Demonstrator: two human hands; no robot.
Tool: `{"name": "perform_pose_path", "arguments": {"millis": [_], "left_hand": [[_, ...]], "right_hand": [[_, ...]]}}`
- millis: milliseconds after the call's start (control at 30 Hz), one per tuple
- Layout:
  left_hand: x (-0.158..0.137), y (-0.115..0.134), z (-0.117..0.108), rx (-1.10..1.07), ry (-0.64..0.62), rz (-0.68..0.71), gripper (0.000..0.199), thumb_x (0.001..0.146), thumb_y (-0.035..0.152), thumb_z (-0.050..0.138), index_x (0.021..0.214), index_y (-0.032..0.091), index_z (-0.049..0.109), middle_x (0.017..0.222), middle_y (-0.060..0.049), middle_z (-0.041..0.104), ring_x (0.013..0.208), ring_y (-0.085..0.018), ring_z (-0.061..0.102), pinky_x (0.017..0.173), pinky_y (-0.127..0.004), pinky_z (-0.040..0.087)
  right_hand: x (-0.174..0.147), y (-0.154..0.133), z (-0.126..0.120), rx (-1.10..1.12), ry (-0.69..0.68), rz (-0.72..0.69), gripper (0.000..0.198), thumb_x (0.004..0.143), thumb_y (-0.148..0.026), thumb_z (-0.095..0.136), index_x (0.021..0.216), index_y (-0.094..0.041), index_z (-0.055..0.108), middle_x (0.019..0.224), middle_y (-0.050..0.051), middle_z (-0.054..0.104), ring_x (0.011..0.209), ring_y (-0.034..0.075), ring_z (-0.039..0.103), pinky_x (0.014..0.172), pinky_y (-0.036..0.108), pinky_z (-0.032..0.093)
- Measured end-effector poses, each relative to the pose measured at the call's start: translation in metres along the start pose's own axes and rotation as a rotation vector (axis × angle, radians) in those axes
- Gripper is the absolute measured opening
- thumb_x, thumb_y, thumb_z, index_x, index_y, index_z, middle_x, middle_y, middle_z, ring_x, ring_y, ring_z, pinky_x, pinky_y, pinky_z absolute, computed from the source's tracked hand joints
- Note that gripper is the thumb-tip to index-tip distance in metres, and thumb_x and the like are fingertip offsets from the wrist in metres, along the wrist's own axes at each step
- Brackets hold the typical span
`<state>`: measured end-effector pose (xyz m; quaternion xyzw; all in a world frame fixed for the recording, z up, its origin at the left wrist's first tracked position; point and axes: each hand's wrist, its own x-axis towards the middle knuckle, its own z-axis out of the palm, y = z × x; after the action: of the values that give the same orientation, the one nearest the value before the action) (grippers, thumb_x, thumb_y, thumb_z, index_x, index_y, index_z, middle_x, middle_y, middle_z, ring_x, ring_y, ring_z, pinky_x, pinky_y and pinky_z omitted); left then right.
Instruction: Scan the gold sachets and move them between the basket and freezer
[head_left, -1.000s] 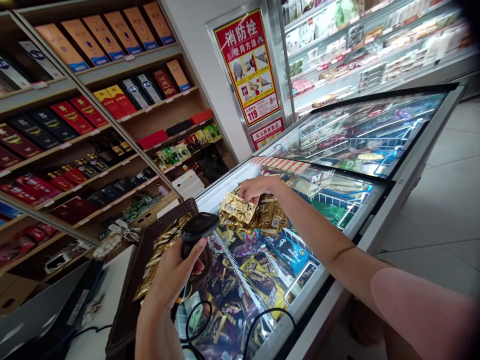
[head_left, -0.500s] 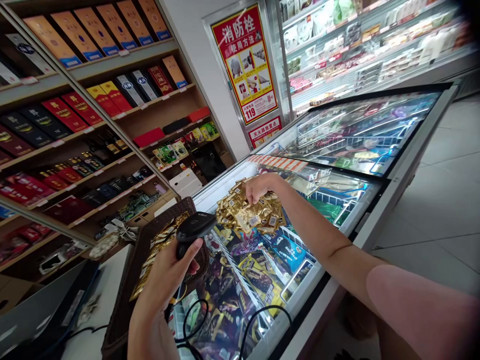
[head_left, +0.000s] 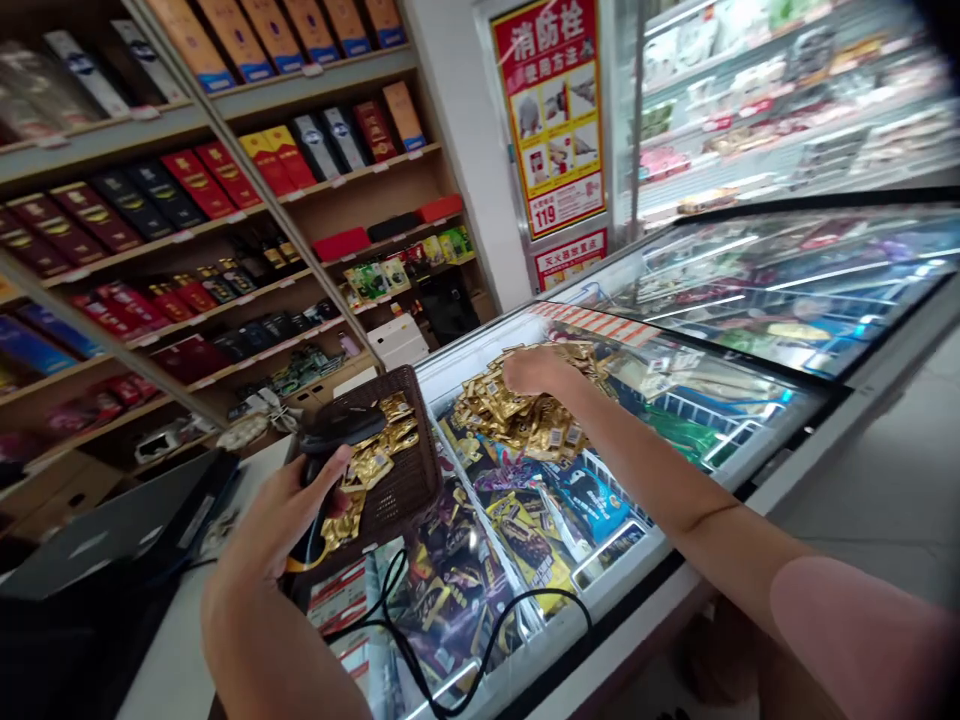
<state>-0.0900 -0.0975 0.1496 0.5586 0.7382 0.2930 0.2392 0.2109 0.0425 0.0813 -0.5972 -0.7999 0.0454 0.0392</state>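
My left hand (head_left: 296,505) is wrapped round the grip of a black handheld barcode scanner (head_left: 345,428). The scanner is over a brown woven basket (head_left: 411,485) holding several gold foil packets (head_left: 373,462). At the far side of the freezer's glass top, my right hand (head_left: 532,370) is at a heap of gold foil packets (head_left: 555,425). Its fingers look curled in, though blur and the packets hide their tips. I cannot make out what they hold. A black cable (head_left: 420,665) loops across the glass near my left forearm.
Under the glass top of the chest freezer (head_left: 637,590) lie bagged goods in white wire baskets. A dark laptop (head_left: 142,520) stands on a white counter (head_left: 176,610) at left. Shelves of boxed bottles (head_left: 202,185) rise behind, and a lit display cooler (head_left: 750,110) stands at the back right.
The view has swung left, showing more of the basket. The scanner has moved left and lower, now over the basket's packets. My right hand remains at the heap; the packet below its fingers no longer shows.
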Motion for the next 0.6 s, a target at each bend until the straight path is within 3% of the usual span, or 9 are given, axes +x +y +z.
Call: {"name": "perform_pose_path", "arguments": {"millis": [133,233,333,467,533,600], "left_hand": [[0.001,-0.026,-0.027,0.005,0.129,-0.155,0.062,0.066,0.078,0.063,0.092,0.021,0.064,0.066,-0.006,0.07,0.069,-0.027,0.071,0.044,-0.026,0.044],[0.009,-0.056,-0.043,-0.044,0.228,-0.239,0.065,0.065,0.077,0.063,0.097,0.021,0.063,0.073,-0.009,0.072,0.074,-0.029,0.073,0.046,-0.028,0.048],[0.012,-0.079,-0.054,-0.102,0.299,-0.232,0.062,0.066,0.074,0.064,0.095,0.02,0.065,0.071,-0.009,0.071,0.069,-0.028,0.073,0.047,-0.029,0.05],[0.006,-0.087,-0.06,-0.142,0.323,-0.184,0.056,0.069,0.07,0.064,0.092,0.019,0.066,0.065,-0.006,0.069,0.063,-0.024,0.071,0.048,-0.027,0.052],[0.003,-0.086,-0.06,-0.167,0.338,-0.186,0.057,0.069,0.07,0.064,0.092,0.018,0.065,0.064,-0.006,0.068,0.062,-0.024,0.071,0.048,-0.028,0.052],[0.002,-0.084,-0.059,-0.184,0.342,-0.195,0.059,0.068,0.071,0.064,0.093,0.017,0.064,0.066,-0.007,0.069,0.063,-0.025,0.071,0.046,-0.028,0.052]], "right_hand": [[0.005,-0.059,0.013,-0.023,0.104,-0.161,0.024,0.088,-0.012,0.054,0.101,-0.014,0.073,0.106,0.021,0.071,0.106,0.034,0.066,0.088,0.044,0.049],[0.019,-0.127,0.022,0.049,0.098,-0.336,0.023,0.089,-0.013,0.053,0.099,-0.014,0.074,0.102,0.02,0.072,0.101,0.032,0.068,0.085,0.04,0.05],[0.039,-0.206,0.036,0.197,0.021,-0.406,0.024,0.091,-0.024,0.056,0.105,-0.015,0.073,0.107,0.019,0.072,0.104,0.033,0.067,0.083,0.038,0.052],[0.067,-0.298,0.065,0.272,-0.206,-0.245,0.066,0.088,-0.065,0.051,0.123,-0.011,0.068,0.133,0.023,0.06,0.122,0.038,0.057,0.092,0.044,0.051],[0.076,-0.326,0.078,0.249,-0.178,-0.184,0.078,0.079,-0.074,0.057,0.127,-0.012,0.065,0.143,0.023,0.051,0.132,0.04,0.047,0.1,0.047,0.046],[0.081,-0.339,0.086,0.263,-0.136,-0.163,0.082,0.071,-0.072,0.068,0.127,-0.012,0.065,0.142,0.024,0.051,0.133,0.04,0.046,0.101,0.048,0.044]]}}
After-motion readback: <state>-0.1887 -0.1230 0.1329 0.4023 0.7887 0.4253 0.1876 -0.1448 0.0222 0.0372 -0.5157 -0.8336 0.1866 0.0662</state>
